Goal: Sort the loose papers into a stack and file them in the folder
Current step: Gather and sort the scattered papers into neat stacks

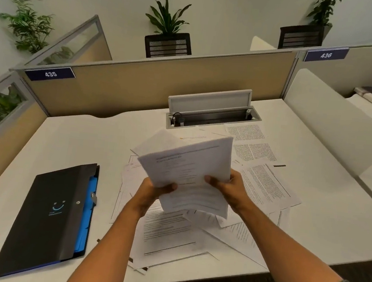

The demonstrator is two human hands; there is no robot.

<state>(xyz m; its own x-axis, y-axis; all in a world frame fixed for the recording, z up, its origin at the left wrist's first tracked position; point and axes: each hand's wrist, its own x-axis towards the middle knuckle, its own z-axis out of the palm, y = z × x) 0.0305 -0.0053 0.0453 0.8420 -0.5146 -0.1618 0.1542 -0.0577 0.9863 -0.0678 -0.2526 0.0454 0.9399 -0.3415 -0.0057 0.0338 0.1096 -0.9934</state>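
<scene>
A thick stack of printed papers [189, 164] is held up above the white desk [70, 138], tilted toward me. My left hand [154, 189] grips its lower left corner with the thumb on top. At the stack's lower right edge, my right hand [228, 189] grips it, thumb across the top sheet. Several loose printed sheets [166, 233] lie scattered under and around the stack, some reaching the desk's near edge. A black folder [51, 216] with blue inner dividers lies closed on the desk to the left, apart from both hands.
An open cable tray [210, 116] with a raised lid sits at the back of the desk, papers touching its front. Tan partition walls [154, 84] bound the desk behind and left. A white divider [333, 126] stands at the right.
</scene>
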